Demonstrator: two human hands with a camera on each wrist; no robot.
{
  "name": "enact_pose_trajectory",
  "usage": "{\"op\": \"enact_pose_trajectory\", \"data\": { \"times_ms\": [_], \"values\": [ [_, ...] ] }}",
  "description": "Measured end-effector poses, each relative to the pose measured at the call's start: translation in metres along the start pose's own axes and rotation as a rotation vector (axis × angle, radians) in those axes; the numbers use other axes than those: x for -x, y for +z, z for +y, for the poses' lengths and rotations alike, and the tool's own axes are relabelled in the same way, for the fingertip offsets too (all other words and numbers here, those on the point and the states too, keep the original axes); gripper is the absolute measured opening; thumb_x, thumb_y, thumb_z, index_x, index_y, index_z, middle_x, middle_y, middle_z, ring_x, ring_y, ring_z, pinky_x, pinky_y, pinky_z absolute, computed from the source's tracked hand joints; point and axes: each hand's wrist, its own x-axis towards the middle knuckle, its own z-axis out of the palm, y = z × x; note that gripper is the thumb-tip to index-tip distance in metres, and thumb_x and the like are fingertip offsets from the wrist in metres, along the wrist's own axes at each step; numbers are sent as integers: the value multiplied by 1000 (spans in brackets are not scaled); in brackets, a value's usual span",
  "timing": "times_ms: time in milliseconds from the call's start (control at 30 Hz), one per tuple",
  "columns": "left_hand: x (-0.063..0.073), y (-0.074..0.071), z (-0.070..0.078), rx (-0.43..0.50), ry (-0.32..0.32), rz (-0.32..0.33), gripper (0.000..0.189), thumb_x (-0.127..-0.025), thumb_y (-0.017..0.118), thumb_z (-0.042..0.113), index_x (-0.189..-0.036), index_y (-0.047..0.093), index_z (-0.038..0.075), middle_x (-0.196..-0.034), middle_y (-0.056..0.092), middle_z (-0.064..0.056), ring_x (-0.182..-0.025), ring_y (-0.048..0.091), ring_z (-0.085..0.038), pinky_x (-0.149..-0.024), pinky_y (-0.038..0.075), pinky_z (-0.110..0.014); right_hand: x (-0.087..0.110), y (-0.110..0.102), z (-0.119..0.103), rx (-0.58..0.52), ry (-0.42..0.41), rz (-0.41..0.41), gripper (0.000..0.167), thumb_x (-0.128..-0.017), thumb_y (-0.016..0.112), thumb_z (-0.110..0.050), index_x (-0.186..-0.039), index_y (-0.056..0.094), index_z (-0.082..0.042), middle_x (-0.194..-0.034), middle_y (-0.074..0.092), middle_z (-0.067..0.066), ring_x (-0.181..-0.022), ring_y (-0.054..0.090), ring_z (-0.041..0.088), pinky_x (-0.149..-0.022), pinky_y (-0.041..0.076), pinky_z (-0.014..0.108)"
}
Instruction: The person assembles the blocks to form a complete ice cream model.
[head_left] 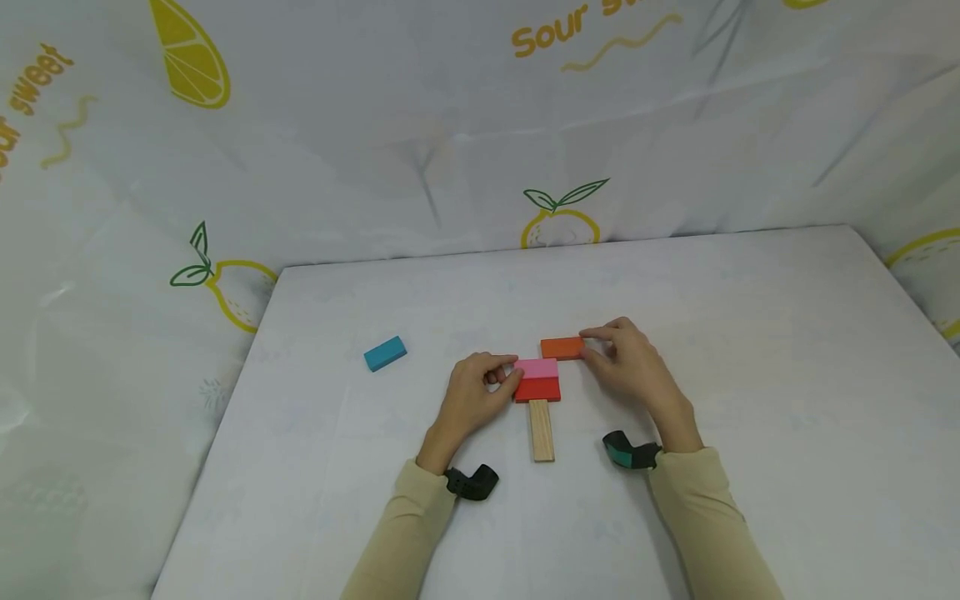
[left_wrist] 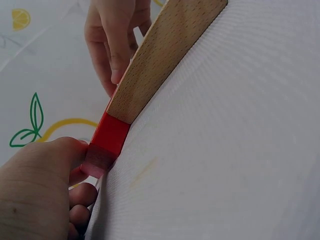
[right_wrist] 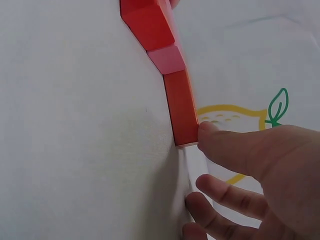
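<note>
My left hand pinches the left end of a pink block between thumb and index finger. Directly below the pink block lies a red block, the two touching along their long sides. A plain wooden block runs down from the middle of the red one, like a stem. Above, an orange block meets the pink block's upper edge and juts out to the right. The thumb and index finger of my right hand pinch its right end, seen closer in the right wrist view.
A blue block lies apart, at an angle, to the left of my left hand. Beneath everything is a white-covered table. Behind it hangs a white cloth printed with lemons. A dark device sits on each wrist.
</note>
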Motion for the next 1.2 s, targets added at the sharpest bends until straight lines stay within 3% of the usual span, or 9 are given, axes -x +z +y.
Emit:
{"op": "enact_pose_trajectory", "data": {
  "times_ms": [233,767,1000,1200],
  "values": [
    [0,0,0,4,-4,0,23,-93,72,19,-111,79,7,-75,67,-2,-71,55,-12,-66,45,-19,0,5,-9,4,20,8,35,-98,66,-17,-130,69,-4,-115,60,22,-90,54,28,-71,41,31],
    [0,0,0,-2,-8,-3,23,-93,72,20,-111,79,7,-75,67,-2,-71,55,-11,-67,45,-18,-2,21,-23,49,-17,39,37,-96,69,-19,-130,69,-4,-114,62,22,-84,55,25,-65,41,29],
    [0,0,-1,6,-16,-4,26,-93,73,20,-115,78,6,-76,66,-3,-71,55,-12,-66,45,-18,-1,18,-20,-3,23,25,42,-98,67,-23,-137,65,-6,-117,60,19,-92,55,28,-70,43,31],
    [0,0,-1,39,-34,11,23,-94,72,18,-110,78,3,-75,67,-6,-70,57,-12,-66,48,-18,-1,17,-19,-23,43,27,36,-100,64,-23,-131,68,-6,-114,60,18,-90,54,27,-68,41,30]
  ]
}}
